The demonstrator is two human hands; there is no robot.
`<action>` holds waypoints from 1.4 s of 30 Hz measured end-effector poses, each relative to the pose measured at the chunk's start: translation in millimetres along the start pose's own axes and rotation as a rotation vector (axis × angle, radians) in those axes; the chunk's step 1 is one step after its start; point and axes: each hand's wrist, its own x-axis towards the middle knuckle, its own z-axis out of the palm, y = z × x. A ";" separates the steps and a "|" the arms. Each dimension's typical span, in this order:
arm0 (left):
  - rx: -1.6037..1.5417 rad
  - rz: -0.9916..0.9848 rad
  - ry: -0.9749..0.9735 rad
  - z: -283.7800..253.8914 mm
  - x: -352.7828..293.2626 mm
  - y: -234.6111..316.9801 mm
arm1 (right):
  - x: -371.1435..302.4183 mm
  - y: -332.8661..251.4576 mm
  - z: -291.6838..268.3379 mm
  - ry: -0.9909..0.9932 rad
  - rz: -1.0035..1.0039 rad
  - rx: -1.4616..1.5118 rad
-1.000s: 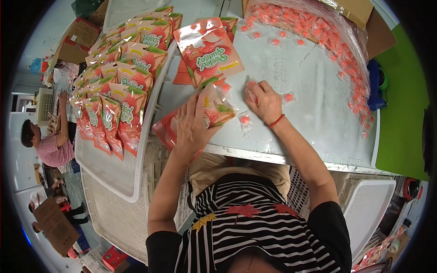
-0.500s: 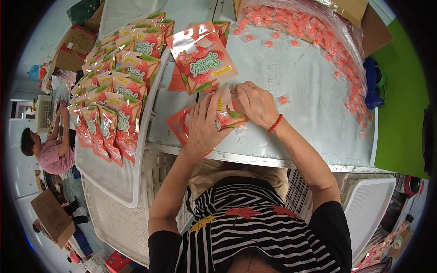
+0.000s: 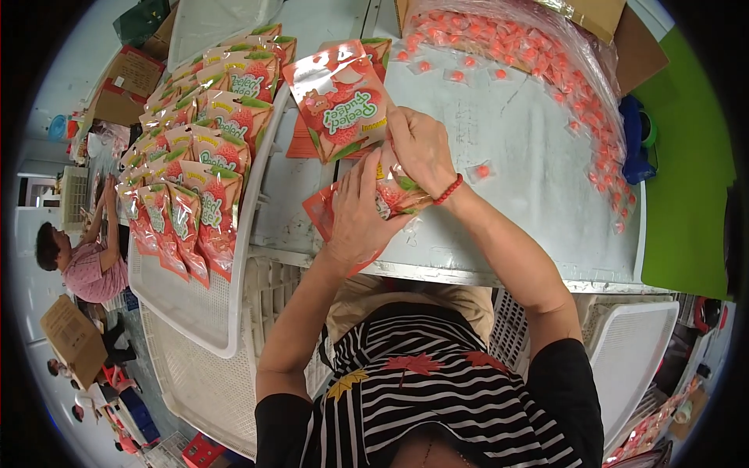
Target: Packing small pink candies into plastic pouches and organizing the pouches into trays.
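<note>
On the left, a white tray is loaded with rows of red pouches. At the front of the counter, an open pouch is held beneath the loosely spread left hand, its top met by the curled right hand, whose contents are hidden. Farther right, wrapped candies are heaped against clear plastic.

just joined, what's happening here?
A person's left hand grips a pink pouch near the table's front edge; the right hand is at the pouch's far end, contents hidden. One wrapped red piece lies right of the hands, a heap of them farther back. At left, a white tray holds similar pouches.
</note>
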 end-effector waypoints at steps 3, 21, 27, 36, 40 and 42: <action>-0.033 0.004 0.023 3.4 -1.5 -2.0 | -6.0 11.5 3.4 -0.010 -0.277 -0.188; -0.241 -0.268 0.452 -54.7 -38.8 -45.8 | -72.5 113.6 -83.7 0.178 -0.292 -0.605; -0.283 -0.415 0.474 -65.0 -73.3 -55.5 | -99.4 83.2 5.9 0.079 -0.349 -0.742; -0.141 -0.386 0.450 -64.8 -84.0 -58.4 | -62.0 61.6 81.5 0.108 -0.322 -0.858; -0.144 -0.387 0.433 -61.4 -84.4 -62.4 | -50.4 72.1 86.6 0.132 -0.336 -0.914; -0.144 -0.382 0.432 -62.8 -85.2 -65.2 | -47.2 72.3 76.1 0.096 -0.409 -0.824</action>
